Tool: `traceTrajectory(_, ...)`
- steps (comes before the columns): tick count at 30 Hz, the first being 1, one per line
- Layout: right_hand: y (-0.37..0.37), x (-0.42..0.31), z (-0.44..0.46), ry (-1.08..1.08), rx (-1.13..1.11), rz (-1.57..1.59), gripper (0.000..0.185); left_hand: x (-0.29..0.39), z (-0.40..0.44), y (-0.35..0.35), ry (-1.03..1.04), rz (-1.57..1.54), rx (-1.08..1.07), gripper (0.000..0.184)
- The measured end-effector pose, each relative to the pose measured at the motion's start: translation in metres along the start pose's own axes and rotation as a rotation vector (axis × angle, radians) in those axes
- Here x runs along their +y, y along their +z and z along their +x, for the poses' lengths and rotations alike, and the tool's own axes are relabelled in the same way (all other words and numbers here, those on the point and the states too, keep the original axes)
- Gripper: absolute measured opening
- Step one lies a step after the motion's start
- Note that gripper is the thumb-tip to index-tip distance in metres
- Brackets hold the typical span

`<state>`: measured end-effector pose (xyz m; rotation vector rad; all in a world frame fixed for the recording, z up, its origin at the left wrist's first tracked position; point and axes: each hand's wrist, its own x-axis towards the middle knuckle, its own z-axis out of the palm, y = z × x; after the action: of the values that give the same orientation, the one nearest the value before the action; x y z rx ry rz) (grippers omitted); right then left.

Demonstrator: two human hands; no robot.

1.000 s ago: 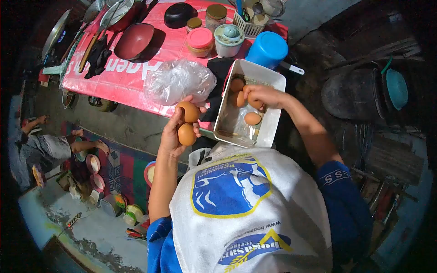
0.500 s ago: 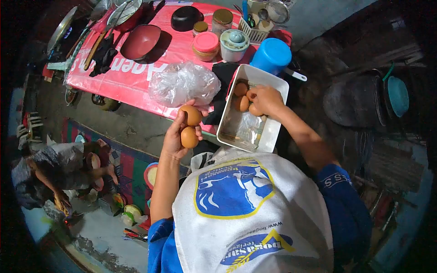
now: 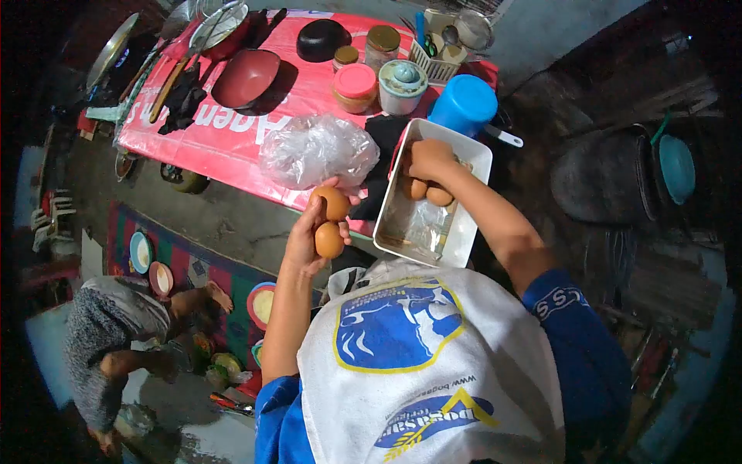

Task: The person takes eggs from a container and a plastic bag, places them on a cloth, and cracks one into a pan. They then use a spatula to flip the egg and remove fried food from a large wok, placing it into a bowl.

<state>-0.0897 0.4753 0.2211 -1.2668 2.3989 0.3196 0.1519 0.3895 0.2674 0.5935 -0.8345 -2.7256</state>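
Two brown eggs (image 3: pixel 331 240) sit one above the other in my left hand (image 3: pixel 303 243), its fingers wrapped around them. Beside it, on the right, a white rectangular container (image 3: pixel 384 233) stands tilted at the edge of the table. My right hand (image 3: pixel 430 160) reaches into the far end of this container, knuckles up. Its fingertips are hidden, so what they grasp, if anything, does not show. Just below that hand, more brown eggs (image 3: pixel 439 195) lie in the container, near a piece of clear plastic (image 3: pixel 427 224).
A crumpled clear plastic bag (image 3: pixel 318 151) lies on the pink-covered table (image 3: pixel 193 158). Behind are lidded jars (image 3: pixel 355 87), a blue plastic container (image 3: pixel 465 100), a utensil basket (image 3: pixel 435 66) and a red pan (image 3: pixel 246 80). On the floor at left, another person (image 3: pixel 116 332) sits near bowls (image 3: pixel 141 252).
My right hand has moved farther into the container's far end, covering some eggs. My left hand keeps its two eggs. The other person at left has shifted position.
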Motion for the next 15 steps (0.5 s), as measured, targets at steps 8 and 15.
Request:
traceTrajectory(8,-0.011,0.053,-0.043,-0.292,-0.558,1.897,0.044,0.006,-0.007,-0.011,0.039,-0.022,0.048,0.047)
traceTrajectory(15,-0.019,0.052,-0.063,-0.528,-0.643,2.145,0.045,0.006,0.002,0.000,0.007,0.002,-0.009,0.046)
